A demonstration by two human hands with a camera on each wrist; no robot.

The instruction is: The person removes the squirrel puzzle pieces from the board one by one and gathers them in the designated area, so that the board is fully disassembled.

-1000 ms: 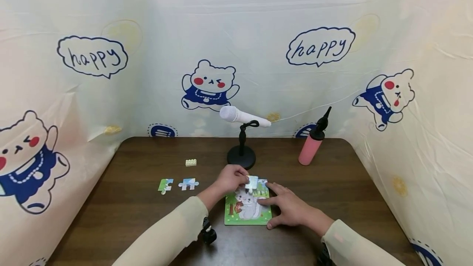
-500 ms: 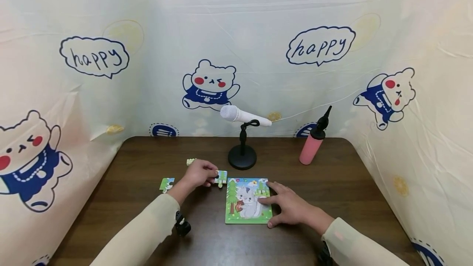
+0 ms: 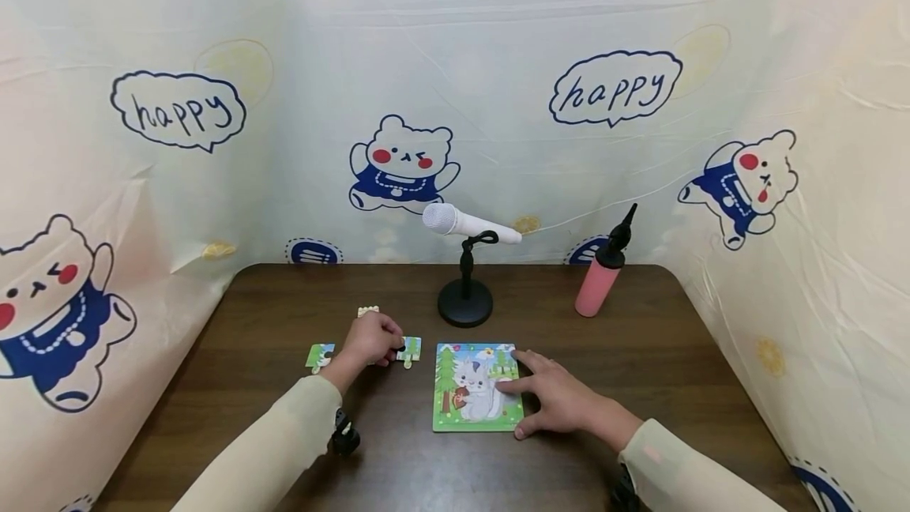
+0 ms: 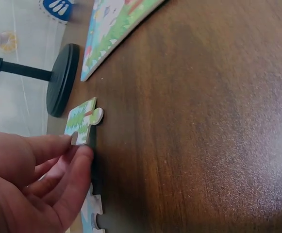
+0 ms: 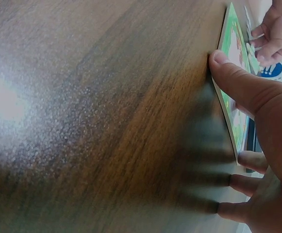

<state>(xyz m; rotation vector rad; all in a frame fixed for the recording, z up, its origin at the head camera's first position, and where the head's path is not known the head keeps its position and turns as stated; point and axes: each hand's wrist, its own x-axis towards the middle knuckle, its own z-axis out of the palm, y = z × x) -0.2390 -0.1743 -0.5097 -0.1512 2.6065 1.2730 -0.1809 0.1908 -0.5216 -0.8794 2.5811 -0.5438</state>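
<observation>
Progress, judged from the layout: the puzzle board (image 3: 475,387) shows most of its squirrel picture in place, but 3 loose pieces lie off it to the left, so the work is judged unfinished.

Nearest, the right hand (image 3: 562,399) lies flat with fingers straight and spread; the index fingertip rests on the board's right part, the thumb (image 5: 230,80) presses its near edge, and the other fingers rest on the bench (image 3: 640,354).

Further left, the left hand (image 3: 370,338) has its fingers (image 4: 75,167) curled, pinching the edge of a green tree puzzle piece (image 3: 408,349). That piece lies flat on the bench, its tab pointing away from the fingertips, well apart from the board. A second piece (image 4: 90,213) lies partly under this hand; a third piece (image 3: 320,355) sits just beyond the wrist.

Behind: cream toy brick (image 3: 367,310), microphone stand (image 3: 465,303), pink hand pump (image 3: 601,275)
</observation>
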